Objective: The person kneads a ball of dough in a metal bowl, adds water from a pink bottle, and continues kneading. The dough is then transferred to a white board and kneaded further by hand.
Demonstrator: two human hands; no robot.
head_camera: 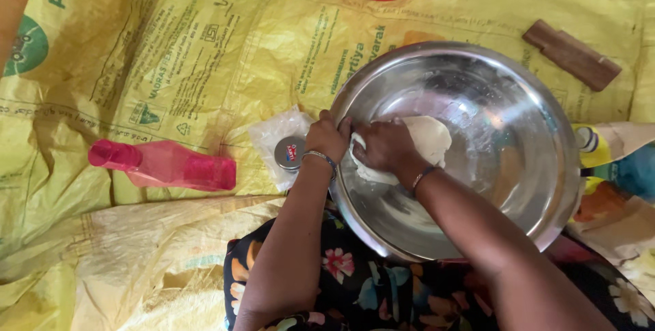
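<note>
Steel bowl (539,133) w/ dough (433,137) (hand-pressed).

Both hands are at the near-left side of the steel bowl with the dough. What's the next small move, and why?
Probably fold the dough back toward the bowl's middle. The right hand presses it against the wall of the steel bowl, the left hand grips the rim beside it, and the lump lies flattened and off-centre.
</note>
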